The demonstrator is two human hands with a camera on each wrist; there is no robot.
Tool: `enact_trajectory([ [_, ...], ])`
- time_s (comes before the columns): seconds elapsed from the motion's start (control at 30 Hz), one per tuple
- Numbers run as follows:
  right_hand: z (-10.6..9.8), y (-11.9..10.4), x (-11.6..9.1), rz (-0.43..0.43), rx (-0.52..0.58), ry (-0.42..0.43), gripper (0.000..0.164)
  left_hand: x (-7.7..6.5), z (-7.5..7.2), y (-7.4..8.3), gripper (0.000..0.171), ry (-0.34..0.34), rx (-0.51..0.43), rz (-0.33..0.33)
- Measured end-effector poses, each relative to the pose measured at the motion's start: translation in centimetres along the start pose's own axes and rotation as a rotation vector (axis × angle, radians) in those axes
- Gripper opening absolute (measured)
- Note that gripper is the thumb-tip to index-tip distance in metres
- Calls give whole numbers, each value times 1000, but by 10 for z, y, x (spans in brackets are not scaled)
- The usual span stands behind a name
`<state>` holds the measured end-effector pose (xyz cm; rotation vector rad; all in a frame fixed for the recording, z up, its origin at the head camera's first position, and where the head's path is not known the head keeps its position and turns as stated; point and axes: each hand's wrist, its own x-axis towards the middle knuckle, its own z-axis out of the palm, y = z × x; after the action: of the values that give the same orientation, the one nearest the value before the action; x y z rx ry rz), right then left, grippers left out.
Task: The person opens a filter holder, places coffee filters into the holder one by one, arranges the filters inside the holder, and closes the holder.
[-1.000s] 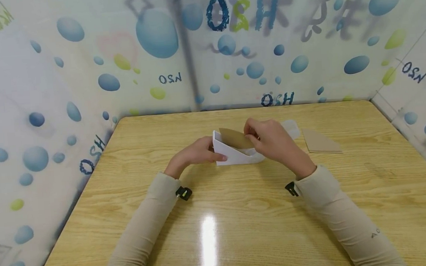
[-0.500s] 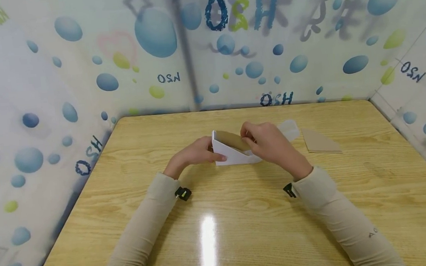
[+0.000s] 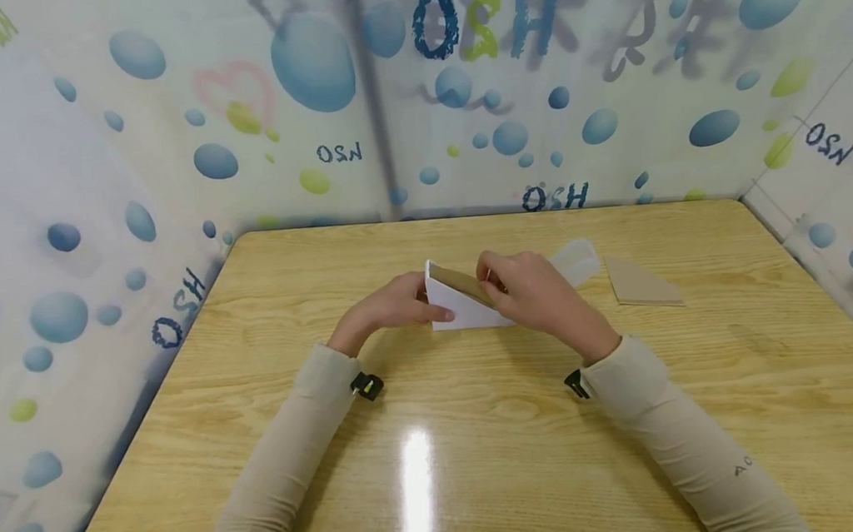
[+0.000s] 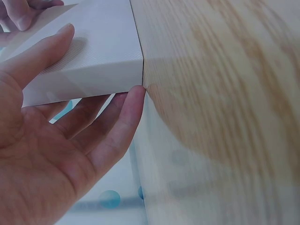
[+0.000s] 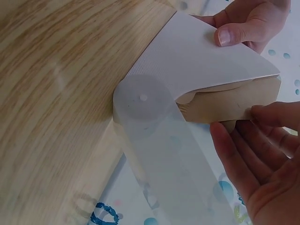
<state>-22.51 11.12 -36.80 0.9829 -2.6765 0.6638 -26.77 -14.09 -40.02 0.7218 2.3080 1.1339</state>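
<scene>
At centre, the left hand (image 3: 399, 301) gripped a slant-topped box (image 3: 466, 309) and the right hand (image 3: 537, 289) pinched brown cardboard (image 5: 222, 104), apparently being inserted and likely needing a downward push.

left grip (image 3: 401, 301): holding, with the thumb (image 4: 52, 47) extended on one side and the fingers (image 4: 121, 123) slightly bent on the opposite side. left wrist (image 3: 347, 334), just behind this grip, is angled so the hand points toward the right grip (image 3: 529, 287). left forearm (image 3: 273, 466), sleeved, slants back and outward. right grip: pinching, with the thumb and bent fingers opposed, back of the hand uppermost. right wrist (image 3: 598, 338) and sleeved right forearm (image 3: 699, 437) run back and outward behind it.
</scene>
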Motion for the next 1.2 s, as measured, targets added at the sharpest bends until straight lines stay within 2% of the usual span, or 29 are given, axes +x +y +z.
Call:
enact_trajectory([
  [0.83,4,0,0,22,-23,-41,3,0,0,2,37,16,18,-18],
  [1.2,6,-3,2,63,-15,-95,4,0,0,3,40,13,9,-28],
])
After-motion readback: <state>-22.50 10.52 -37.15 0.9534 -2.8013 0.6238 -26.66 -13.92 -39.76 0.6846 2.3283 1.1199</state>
